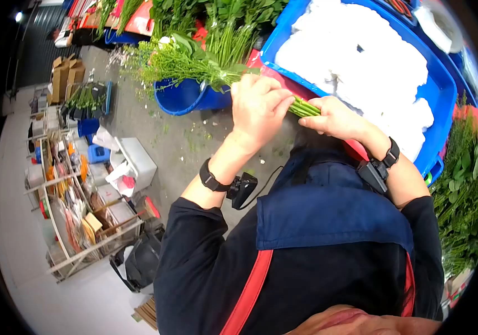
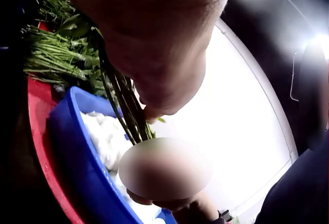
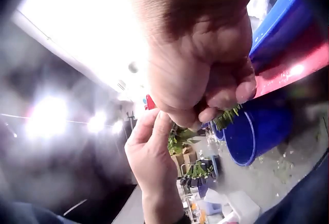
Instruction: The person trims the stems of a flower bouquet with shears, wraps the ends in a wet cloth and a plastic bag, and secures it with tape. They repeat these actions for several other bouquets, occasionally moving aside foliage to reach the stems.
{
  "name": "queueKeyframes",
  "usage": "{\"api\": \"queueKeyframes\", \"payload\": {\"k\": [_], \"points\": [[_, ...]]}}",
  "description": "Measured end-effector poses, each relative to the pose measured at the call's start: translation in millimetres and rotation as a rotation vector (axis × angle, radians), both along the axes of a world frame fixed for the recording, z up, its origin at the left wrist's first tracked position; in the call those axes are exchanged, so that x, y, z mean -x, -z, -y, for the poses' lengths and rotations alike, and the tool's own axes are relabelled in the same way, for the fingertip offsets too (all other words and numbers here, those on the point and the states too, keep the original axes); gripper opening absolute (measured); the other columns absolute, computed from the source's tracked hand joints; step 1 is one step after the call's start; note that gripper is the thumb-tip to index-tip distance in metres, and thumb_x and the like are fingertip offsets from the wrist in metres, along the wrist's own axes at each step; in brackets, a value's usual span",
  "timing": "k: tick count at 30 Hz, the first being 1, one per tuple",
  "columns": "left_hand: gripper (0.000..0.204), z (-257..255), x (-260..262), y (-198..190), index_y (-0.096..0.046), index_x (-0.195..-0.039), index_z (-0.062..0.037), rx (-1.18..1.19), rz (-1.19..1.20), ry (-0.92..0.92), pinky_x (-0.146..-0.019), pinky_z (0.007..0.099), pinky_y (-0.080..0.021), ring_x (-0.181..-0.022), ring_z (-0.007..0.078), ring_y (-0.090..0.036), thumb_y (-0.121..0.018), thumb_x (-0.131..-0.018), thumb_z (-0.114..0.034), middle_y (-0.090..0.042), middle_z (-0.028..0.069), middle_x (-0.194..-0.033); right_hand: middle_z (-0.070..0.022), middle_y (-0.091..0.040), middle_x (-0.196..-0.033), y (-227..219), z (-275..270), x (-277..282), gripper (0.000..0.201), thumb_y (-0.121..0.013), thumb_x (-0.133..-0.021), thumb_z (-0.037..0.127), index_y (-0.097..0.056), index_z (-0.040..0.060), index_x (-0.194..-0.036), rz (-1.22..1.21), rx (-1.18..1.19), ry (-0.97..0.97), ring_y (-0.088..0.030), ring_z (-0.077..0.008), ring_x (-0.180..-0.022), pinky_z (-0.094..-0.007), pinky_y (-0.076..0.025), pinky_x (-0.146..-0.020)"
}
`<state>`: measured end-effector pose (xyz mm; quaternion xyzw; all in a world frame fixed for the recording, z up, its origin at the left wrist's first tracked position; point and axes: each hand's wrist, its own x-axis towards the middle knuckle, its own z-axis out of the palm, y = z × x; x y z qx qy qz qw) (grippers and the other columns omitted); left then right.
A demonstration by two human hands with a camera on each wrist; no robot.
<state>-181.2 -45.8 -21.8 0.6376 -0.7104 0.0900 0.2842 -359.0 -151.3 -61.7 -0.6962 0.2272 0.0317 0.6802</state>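
In the head view my left hand grips a bunch of green stems, thumb and fingers wrapped round it. Leafy, bushy tops of the bunch spread out to the left, over a blue bucket. My right hand holds the lower stems close to their cut ends, and in the right wrist view its fingers are curled. The left wrist view shows the stems running from the left hand down to the blurred right hand.
Beside my right hand, a blue tub full of fluffy white material sits on a red surface. Bundled greenery lies ahead, and more at far right. A shelf rack and grey bin stand left; plant scraps litter the floor.
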Motion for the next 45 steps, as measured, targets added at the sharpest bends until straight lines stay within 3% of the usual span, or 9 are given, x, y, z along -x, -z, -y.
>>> {"api": "queueKeyframes", "payload": {"k": [9,12,17,21,24,28,36,41,45], "points": [[0.013,-9.1,22.9,-12.6,-0.064,-0.079,-0.0099,-0.731,-0.151,0.457,-0.071,0.0394,-0.042,-0.078,0.0262,-0.057,-0.073,-0.073,-0.017,-0.062,0.0054,-0.085,-0.0196,-0.059,-0.069,16.1,4.6,19.3,0.026,-0.063,-0.083,0.023,-0.059,-0.0030,-0.084,0.055,0.482,0.059,-0.059,-0.0295,-0.065,-0.0403,-0.048,-0.062],[0.018,-30.7,5.8,-16.8,-0.068,-0.085,-0.0113,-0.702,0.140,0.092,-0.075,0.0400,-0.044,-0.083,0.0272,-0.059,-0.075,-0.072,-0.021,-0.066,0.0080,-0.103,-0.0247,-0.062,-0.078,13.7,5.4,31.6,0.028,-0.064,-0.082,0.025,-0.061,-0.0032,-0.086,0.016,0.628,0.007,-0.060,-0.0436,-0.078,-0.0488,-0.048,-0.070],[0.053,5.3,47.9,-46.5,-0.065,-0.103,-0.0115,-0.352,0.155,0.234,-0.092,0.0442,-0.037,-0.107,0.0297,-0.054,-0.084,-0.056,-0.026,-0.062,0.0053,-0.115,-0.0227,-0.063,-0.070,10.8,-10.1,47.2,0.022,-0.066,-0.071,0.019,-0.066,-0.0031,-0.070,0.097,0.730,-0.093,-0.063,-0.0389,-0.069,-0.0470,-0.051,-0.063],[0.049,34.4,65.7,10.6,-0.063,-0.110,-0.0023,-1.244,0.024,0.254,-0.074,0.0382,-0.050,-0.084,0.0378,-0.064,-0.079,-0.074,-0.032,-0.065,0.0219,-0.091,-0.0189,-0.065,-0.072,5.7,-18.4,62.8,0.023,-0.070,-0.069,0.024,-0.065,0.0013,-0.073,0.071,0.679,0.011,-0.064,-0.0365,-0.070,-0.0460,-0.051,-0.064],[0.038,34.5,76.2,24.2,-0.065,-0.100,-0.0006,-1.121,-0.304,0.226,-0.072,0.0378,-0.050,-0.078,0.0289,-0.067,-0.075,-0.081,-0.032,-0.067,0.0169,-0.082,-0.0155,-0.066,-0.077,-7.5,-0.4,106.3,0.029,-0.073,-0.071,0.029,-0.066,0.0066,-0.089,-0.080,0.474,0.241,-0.065,-0.0357,-0.074,-0.0440,-0.051,-0.067],[0.037,48.4,83.5,36.3,-0.065,-0.099,0.0001,-1.165,-0.520,0.134,-0.065,0.0345,-0.050,-0.067,0.0201,-0.064,-0.070,-0.085,-0.034,-0.066,0.0131,-0.073,-0.0154,-0.064,-0.079,43.0,17.1,180.8,0.026,-0.071,-0.074,0.023,-0.067,0.0034,-0.091,-0.470,1.163,0.515,-0.063,-0.0331,-0.080,-0.0411,-0.050,-0.071],[0.014,75.6,125.5,34.9,-0.062,-0.084,-0.0021,-1.203,-1.073,0.100,-0.042,0.0226,-0.031,-0.046,0.0050,-0.042,-0.069,-0.086,-0.014,-0.049,-0.0027,-0.056,-0.0027,-0.063,-0.077,65.5,26.9,235.7,0.015,-0.065,-0.088,0.015,-0.067,0.0002,-0.085,0.155,0.135,1.158,-0.056,-0.0087,-0.074,-0.0274,-0.047,-0.066],[0.011,89.1,142.3,39.8,-0.063,-0.082,-0.0014,-1.203,-1.065,0.110,-0.041,0.0225,-0.030,-0.043,0.0057,-0.040,-0.069,-0.084,-0.010,-0.049,-0.0018,-0.054,-0.0159,-0.065,-0.082,74.1,33.1,211.9,0.012,-0.065,-0.073,0.014,-0.069,0.0048,-0.080,-0.253,1.036,0.743,-0.063,-0.0327,-0.084,-0.0424,-0.049,-0.072],[0.011,91.2,150.7,44.3,-0.063,-0.083,-0.0013,-1.247,-1.069,0.123,-0.040,0.0228,-0.030,-0.042,0.0059,-0.040,-0.069,-0.084,-0.010,-0.050,-0.0017,-0.055,-0.0168,-0.067,-0.082,90.5,49.9,204.8,0.016,-0.063,-0.071,0.015,-0.068,0.0015,-0.078,-0.412,0.966,0.461,-0.064,-0.0321,-0.081,-0.0415,-0.049,-0.072]]}}
